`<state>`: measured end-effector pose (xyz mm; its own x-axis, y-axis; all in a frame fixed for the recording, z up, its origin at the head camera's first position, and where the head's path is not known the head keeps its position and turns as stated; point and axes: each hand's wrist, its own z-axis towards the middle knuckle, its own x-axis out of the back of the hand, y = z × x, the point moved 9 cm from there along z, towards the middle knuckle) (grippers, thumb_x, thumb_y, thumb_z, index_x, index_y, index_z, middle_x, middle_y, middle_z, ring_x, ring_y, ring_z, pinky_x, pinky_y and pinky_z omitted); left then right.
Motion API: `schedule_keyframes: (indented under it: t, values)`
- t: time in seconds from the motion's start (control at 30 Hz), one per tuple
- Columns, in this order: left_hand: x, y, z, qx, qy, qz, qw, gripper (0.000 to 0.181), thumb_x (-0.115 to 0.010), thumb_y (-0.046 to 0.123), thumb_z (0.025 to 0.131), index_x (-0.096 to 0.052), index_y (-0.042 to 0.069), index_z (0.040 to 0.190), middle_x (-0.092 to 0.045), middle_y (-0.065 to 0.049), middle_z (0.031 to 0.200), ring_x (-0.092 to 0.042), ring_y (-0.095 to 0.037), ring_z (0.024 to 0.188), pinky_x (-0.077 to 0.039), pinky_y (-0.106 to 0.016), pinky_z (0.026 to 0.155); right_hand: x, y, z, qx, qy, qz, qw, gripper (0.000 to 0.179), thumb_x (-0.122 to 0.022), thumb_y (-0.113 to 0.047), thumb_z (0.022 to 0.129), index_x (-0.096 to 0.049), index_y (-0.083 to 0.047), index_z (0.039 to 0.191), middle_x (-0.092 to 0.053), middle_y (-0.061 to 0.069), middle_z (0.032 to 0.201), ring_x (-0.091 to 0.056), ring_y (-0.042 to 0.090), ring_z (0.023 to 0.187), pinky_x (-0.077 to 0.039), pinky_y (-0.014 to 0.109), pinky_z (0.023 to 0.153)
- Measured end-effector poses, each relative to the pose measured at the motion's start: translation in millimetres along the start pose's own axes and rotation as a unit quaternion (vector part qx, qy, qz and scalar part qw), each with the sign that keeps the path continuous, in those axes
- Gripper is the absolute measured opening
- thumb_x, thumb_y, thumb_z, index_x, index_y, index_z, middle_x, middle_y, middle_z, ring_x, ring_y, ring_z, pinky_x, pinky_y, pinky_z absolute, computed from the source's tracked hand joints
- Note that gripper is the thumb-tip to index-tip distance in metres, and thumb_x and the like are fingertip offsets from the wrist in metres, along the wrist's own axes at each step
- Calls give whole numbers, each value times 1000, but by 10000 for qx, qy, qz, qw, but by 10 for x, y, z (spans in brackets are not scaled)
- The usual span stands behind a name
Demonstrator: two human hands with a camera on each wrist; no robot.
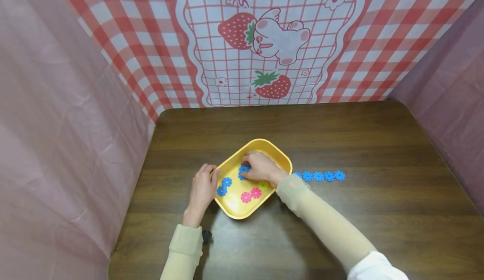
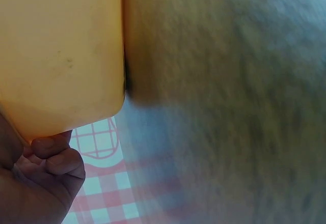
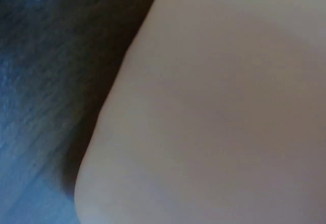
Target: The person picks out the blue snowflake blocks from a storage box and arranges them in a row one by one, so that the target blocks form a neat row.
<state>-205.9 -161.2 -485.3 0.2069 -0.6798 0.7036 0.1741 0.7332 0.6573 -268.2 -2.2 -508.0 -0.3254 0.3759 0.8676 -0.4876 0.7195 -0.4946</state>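
A yellow tray [image 1: 269, 145] sits at a slant on the table, with my left hand [image 1: 202, 189] gripping its left rim. From below, the left wrist view has the curled fingers [image 2: 63, 158] against the wall of the tray [image 2: 61, 56]. Inside the tray, my right hand [image 1: 261, 167] pinches blue notched discs [image 1: 243, 173] between thumb and fingers, which partly cover them. Two more blue discs [image 1: 224, 186] lie near the left wall, two pink discs [image 1: 251, 195] toward the front, and a yellow-green disc [image 1: 263, 185] under the right wrist. Only blurred skin fills most of the right wrist view.
A row of several blue discs [image 1: 323, 176] lies on the wooden table [image 1: 378, 213] right of the tray, its left end hidden by the right sleeve [image 1: 321, 217]. A red-checked cloth [image 1: 151, 40] hangs behind the table, with pink curtains [image 1: 68, 124] at both sides.
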Motion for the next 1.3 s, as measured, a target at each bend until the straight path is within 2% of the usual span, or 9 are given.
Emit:
schedule_keyframes:
  t: [0.23,0.43,0.7,0.93,1.1,1.3]
  values:
    - [0,6,-3,-3,52,50,10000,16,-64,10,98,-70,-4,99,-64,-11,90,-63,-30,79,-53,-46,73,88,30,-36,41,209,-71,9997,30,-76,-25,80,-72,-7,104,-65,0,95,-56,15,85,-48,31,82]
    - [-7,5,-4,-5,63,72,10000,15,-63,10,98,-70,-3,98,-63,-10,89,-63,-29,78,-53,-46,72,198,77,-104,-26,280,105,9996,33,-77,-22,80,-71,-4,108,-66,4,98,-56,16,86,-49,33,83]
    - [-13,8,0,10,3,86,10000,16,-62,10,99,-70,-4,100,-64,-12,90,-63,-30,79,-53,-46,74,382,52,-235,334,461,178,9982,30,-76,-21,81,-71,0,102,-67,9,90,-55,14,74,-48,29,71]
    - [-9,11,-9,68,-34,78,9999,17,-62,11,99,-70,-5,100,-64,-12,92,-64,-30,80,-53,-45,74,538,66,-354,381,543,420,9969,26,-79,-21,80,-72,-5,99,-62,-1,83,-53,12,69,-47,28,67]
    - [-2,13,-9,43,-15,68,10000,17,-62,10,99,-70,-4,100,-64,-12,92,-64,-31,81,-53,-46,75,670,70,-443,412,693,456,9957,23,-80,-20,80,-71,-7,97,-62,-2,83,-55,15,73,-49,30,68]
    - [-9,2,-8,88,-30,61,9999,17,-62,11,99,-70,-4,100,-64,-12,92,-64,-31,80,-54,-45,75,815,134,-567,340,800,469,9951,27,-81,-20,79,-71,-6,100,-62,2,88,-57,25,79,-47,34,71]
